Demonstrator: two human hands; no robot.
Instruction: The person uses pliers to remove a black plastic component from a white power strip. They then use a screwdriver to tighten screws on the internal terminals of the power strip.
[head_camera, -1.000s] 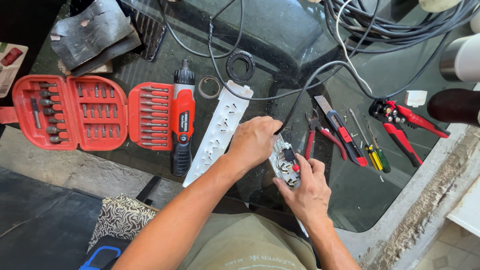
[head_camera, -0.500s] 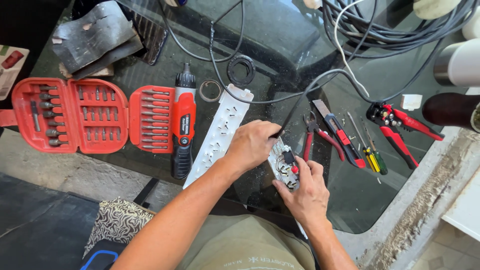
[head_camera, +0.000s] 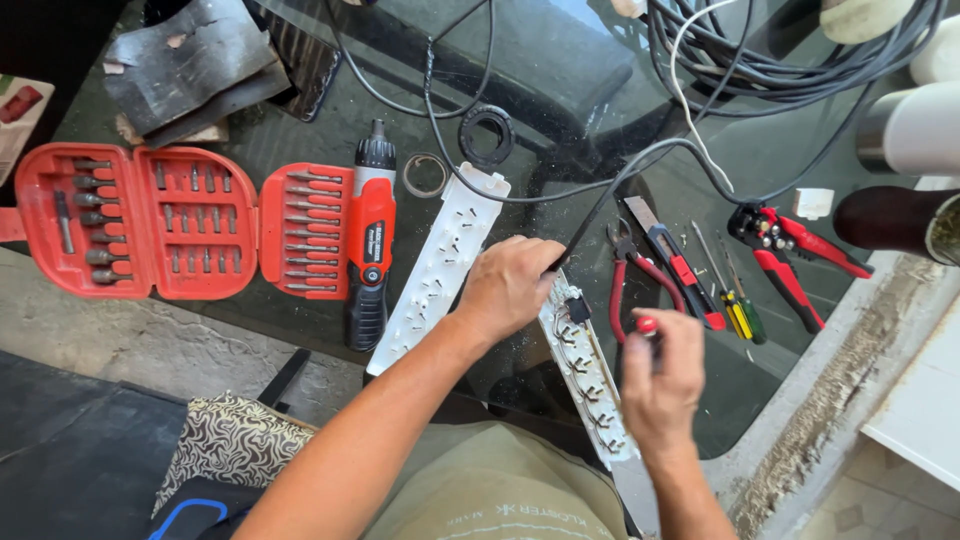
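Two hands (head_camera: 510, 285) grip ribbed plastic strip (head_camera: 585, 370).

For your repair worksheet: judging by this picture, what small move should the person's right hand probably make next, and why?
Probably bring the red-tipped tool in the right hand down onto the open power strip base. The left hand already steadies its upper end beside the black cable, and the inner contacts lie exposed.

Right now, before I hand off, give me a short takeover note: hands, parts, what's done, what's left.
Left hand: pressing down the top end of the opened power strip base, by the black cable.
Right hand: holding a red-handled tool over the base; its tip is hidden.
White strip cover: off, lying left of the base beside the red electric screwdriver.
Pliers and wire stripper lie to the right.
Done: cover removed.
Left: inner contacts exposed, cover not refitted.
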